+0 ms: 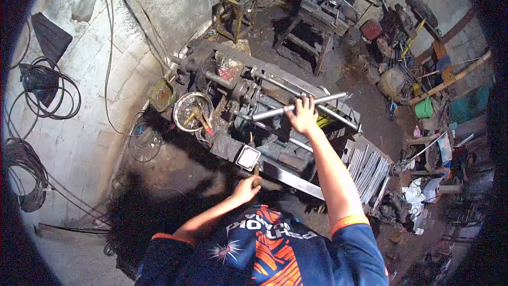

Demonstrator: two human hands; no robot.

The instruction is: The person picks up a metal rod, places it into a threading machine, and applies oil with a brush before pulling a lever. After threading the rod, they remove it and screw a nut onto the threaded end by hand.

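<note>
In the head view, my right hand (303,115) curls over a smooth metal rod (327,98) that lies slantwise across the top of a greasy machine (291,161). The rod's left end rests above the machine's parallel guide bars (338,118). Lower down, my left hand (246,188) is closed around a short lever (256,171), just below a box with a pale square face (247,157) on the machine's near side. Its fingertips are partly hidden.
A round pan (192,112) with a brush sits at the machine's left. Several metal rods (365,172) lie stacked on its right end. Behind are a metal stand (236,13) and a heavy bench (317,26). Cables (112,69) hang along the left wall.
</note>
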